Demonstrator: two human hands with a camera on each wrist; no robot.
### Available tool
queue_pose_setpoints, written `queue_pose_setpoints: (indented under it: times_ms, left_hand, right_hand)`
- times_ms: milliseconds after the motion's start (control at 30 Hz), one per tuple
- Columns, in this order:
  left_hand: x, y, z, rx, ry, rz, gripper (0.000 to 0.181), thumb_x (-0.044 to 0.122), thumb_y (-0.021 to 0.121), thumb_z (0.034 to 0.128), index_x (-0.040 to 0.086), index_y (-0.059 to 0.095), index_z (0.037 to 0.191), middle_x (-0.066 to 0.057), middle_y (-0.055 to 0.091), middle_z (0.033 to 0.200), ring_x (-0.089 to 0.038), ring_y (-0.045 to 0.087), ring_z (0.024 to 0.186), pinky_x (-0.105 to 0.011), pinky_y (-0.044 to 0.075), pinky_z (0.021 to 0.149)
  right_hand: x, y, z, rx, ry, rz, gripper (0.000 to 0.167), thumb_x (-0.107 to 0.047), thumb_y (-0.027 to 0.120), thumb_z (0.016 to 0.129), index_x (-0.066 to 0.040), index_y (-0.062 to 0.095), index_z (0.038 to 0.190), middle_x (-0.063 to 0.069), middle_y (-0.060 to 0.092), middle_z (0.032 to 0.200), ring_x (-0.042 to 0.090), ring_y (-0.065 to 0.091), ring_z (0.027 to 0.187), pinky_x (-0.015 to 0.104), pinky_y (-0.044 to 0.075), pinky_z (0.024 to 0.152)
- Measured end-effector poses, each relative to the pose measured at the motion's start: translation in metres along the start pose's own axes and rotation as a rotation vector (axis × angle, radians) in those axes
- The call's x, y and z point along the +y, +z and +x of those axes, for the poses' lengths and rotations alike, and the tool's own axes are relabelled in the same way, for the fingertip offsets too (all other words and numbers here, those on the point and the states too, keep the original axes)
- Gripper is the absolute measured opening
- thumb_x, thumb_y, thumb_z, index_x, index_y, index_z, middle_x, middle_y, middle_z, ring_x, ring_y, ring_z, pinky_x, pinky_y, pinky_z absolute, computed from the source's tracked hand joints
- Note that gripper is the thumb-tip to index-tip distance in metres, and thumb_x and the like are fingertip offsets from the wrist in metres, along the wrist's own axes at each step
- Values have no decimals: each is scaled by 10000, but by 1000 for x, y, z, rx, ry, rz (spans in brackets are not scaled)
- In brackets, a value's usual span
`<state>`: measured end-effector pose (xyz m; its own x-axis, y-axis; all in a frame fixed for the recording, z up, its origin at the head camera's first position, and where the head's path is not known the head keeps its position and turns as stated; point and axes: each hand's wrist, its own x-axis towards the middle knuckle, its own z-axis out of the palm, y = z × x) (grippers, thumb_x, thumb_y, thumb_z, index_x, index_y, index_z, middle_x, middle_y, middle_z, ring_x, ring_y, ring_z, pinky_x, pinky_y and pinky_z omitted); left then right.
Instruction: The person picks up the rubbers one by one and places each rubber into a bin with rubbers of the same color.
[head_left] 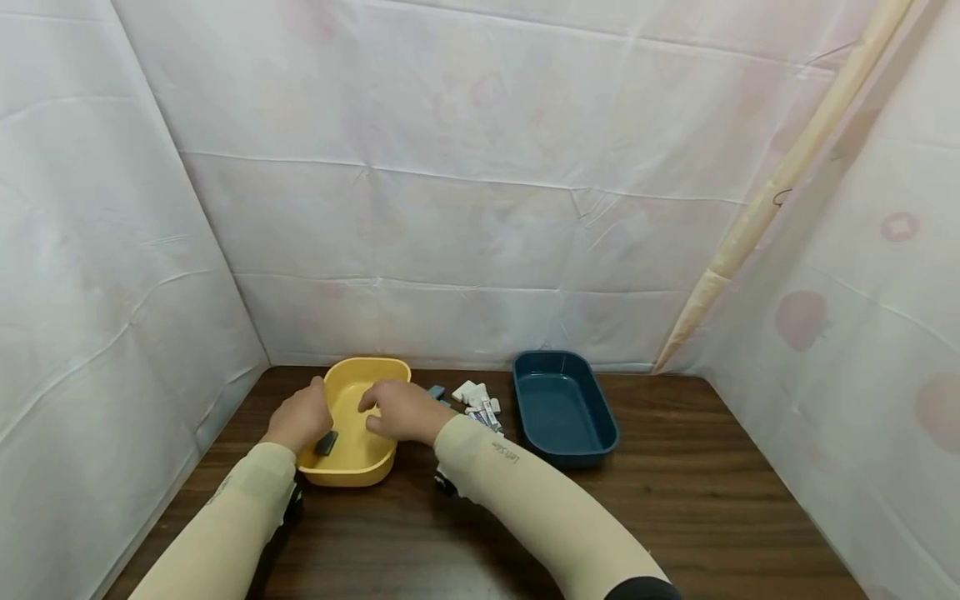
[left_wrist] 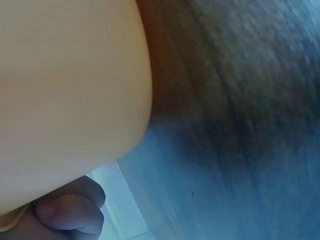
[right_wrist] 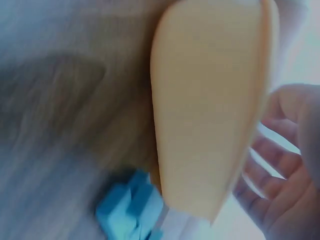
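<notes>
Both hands are at work left of centre in the lower half of the head view, over the yellow tray, and what a spot that is! The left hand is at the tray's left rim, fingers curled, though whether they grip anything I cannot tell from here. Over to the right hand, above the tray's right side, fingers loosely bent and parted, nothing between them! Inside the tray, lower left, lies one dark piece, right by the left hand. Just right of the tray, the blue pieces sit on the brown counter, then the white pieces with small printed pieces just below, and right of centre the dark blue tray, its bare floor showing
</notes>
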<state>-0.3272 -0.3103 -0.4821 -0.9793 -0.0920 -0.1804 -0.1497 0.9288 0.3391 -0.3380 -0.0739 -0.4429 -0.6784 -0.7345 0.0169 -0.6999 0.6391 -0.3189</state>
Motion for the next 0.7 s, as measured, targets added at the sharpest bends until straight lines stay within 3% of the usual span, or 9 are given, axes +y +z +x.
queue_pose_setpoints:
  times_ms: [67,167,333,533,700]
  left_hand:
    - [1,0,0,-4,-1,9,794,43,591,1077,-188,163,1704,-389,694,1352,-358,704,922,-522,595,782]
    - [2,0,0,-6,2,22,804,35,580,1082,-184,130,1711,-360,725,1289,-341,701,894,-507,587,771]
    - [2,2,1,-23,7,46,782,30,545,1104,-194,92,1700,-264,757,1096,-314,686,826,-468,565,737]
    - [0,1,0,-27,8,68,773,27,535,1115,-213,76,1690,-240,749,1043,-307,686,823,-474,573,750]
    - [-1,1,-1,-31,6,74,783,28,533,1119,-218,57,1689,-248,750,1062,-310,689,844,-493,581,774]
  right_hand:
    - [10,-9,-5,68,7,16,310,-253,693,1112,-217,818,1394,-91,803,1384,86,747,1247,271,598,1011]
    - [29,-17,-11,146,47,29,317,-240,666,1111,-193,815,1387,-48,810,1351,96,753,1093,285,601,940]
    - [60,-22,-23,153,181,84,305,-228,662,1117,-157,811,1373,17,809,1331,122,703,841,334,586,791]
    - [81,-14,-30,28,213,44,310,-257,754,1090,-155,817,1376,8,807,1368,155,767,1110,378,642,975]
    - [84,-7,-31,-35,248,60,415,-316,833,1046,-184,788,1437,-32,793,1419,173,766,1226,391,638,1033]
